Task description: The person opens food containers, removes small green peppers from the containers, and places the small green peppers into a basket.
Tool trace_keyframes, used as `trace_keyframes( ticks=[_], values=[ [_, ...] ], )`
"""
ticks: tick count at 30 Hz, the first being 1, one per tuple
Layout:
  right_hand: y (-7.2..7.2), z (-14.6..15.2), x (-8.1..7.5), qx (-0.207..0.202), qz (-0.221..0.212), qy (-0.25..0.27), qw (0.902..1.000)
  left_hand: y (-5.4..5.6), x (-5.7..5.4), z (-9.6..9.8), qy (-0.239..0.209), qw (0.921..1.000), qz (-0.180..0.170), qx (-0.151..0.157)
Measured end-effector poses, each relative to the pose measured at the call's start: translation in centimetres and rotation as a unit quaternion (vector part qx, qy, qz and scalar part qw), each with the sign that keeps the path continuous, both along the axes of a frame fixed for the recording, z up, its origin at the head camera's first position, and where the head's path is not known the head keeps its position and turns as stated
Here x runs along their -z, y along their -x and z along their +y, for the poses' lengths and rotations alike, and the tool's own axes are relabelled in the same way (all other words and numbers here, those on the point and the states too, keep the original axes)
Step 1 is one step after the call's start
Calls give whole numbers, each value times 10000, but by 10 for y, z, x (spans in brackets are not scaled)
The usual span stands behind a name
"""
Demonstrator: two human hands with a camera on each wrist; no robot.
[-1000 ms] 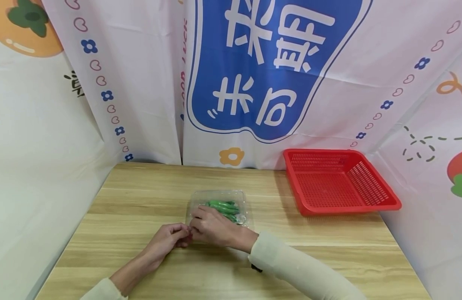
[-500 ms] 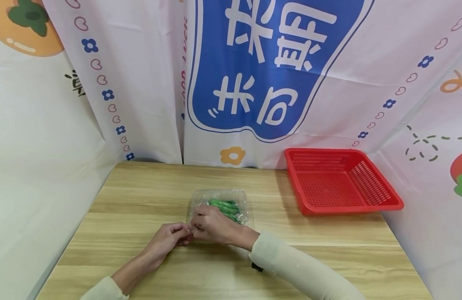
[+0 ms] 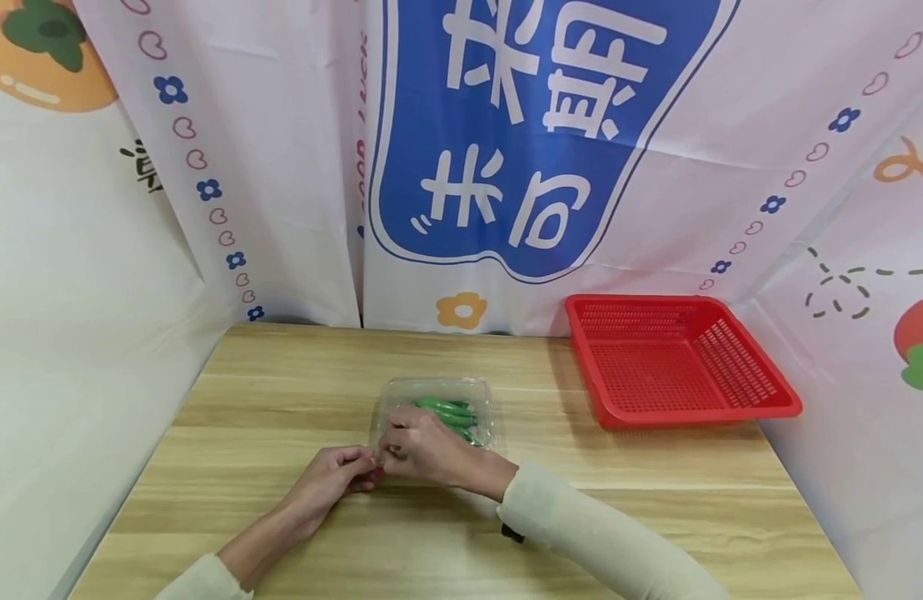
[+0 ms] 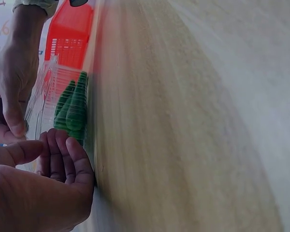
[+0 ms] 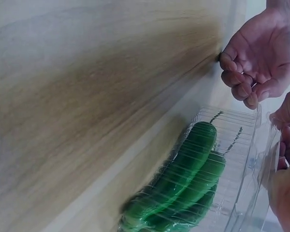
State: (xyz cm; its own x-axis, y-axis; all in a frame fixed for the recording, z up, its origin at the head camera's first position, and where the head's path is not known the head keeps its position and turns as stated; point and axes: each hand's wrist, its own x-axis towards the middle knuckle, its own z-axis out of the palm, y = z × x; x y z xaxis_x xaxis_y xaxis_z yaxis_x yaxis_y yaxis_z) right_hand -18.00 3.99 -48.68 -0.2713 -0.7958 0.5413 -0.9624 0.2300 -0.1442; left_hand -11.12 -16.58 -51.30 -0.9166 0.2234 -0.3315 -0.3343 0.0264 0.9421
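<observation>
White printed cloth [image 3: 304, 208] walls off the back and sides of your wooden table [image 3: 281, 392]; a red basket [image 3: 701, 417] stands at the far right, probably kept there to leave working room. Your clear plastic box [image 3: 399, 393] sits mid-table in front of you, with long green peppers [image 5: 183, 164] lying inside. Left hand [image 3: 334, 481]: fingers curled in, thumb and fingertips nipping the box's near left corner, likely to steady it. Right hand [image 3: 431, 450]: crosses above the box, fingers bent, pinching the lid [image 5: 269, 162] edge by that same corner, seemingly for leverage on the rim. Lid edge looks apart from the base there; can't tell about the far side. Neither hand touches the peppers.
</observation>
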Motion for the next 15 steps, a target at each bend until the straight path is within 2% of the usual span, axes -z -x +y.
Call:
trace_keyframes(
  ticks=[10, 15],
  values=[
    [-3, -1, 2, 113, 936, -241, 9953, 1, -1, 0, 32, 9999, 3, 143],
    [-6, -3, -1, 294, 1185, -473, 9914, 2, -5, -2, 44, 9998, 20, 188]
  ],
)
